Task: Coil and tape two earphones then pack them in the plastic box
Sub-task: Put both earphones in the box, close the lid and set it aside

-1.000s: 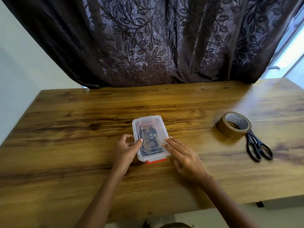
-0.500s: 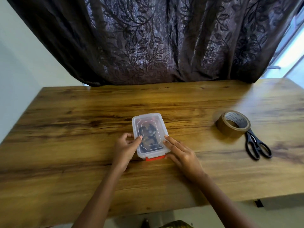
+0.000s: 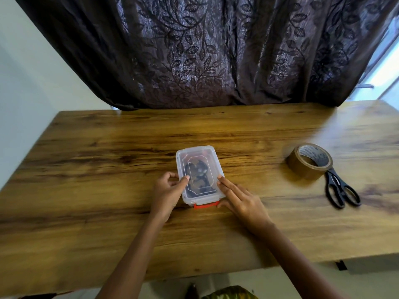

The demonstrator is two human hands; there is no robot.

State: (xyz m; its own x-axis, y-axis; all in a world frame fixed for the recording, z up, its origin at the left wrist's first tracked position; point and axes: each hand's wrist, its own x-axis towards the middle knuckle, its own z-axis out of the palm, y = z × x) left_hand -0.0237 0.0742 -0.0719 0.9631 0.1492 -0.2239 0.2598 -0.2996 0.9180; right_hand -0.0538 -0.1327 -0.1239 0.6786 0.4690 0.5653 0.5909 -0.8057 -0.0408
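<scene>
A small clear plastic box [image 3: 197,154] with its lid on and a red latch [image 3: 206,205] at the near end lies in the middle of the wooden table [image 3: 86,190]. Dark coiled earphones [image 3: 199,175] show through the lid. My left hand [image 3: 167,190] grips the box's left side, thumb on the lid edge. My right hand [image 3: 239,200] rests flat against the box's right side, fingers stretched along its edge and thumb near the latch.
A roll of brown tape [image 3: 308,162] stands at the right, with black scissors [image 3: 341,188] lying just beside it. A dark leaf-patterned curtain [image 3: 205,50] hangs behind the table's far edge. The near table edge runs below my forearms.
Both hands stay on the box's sides in the same hold. Only the view has shifted slightly; the box has not visibly moved on the table.
</scene>
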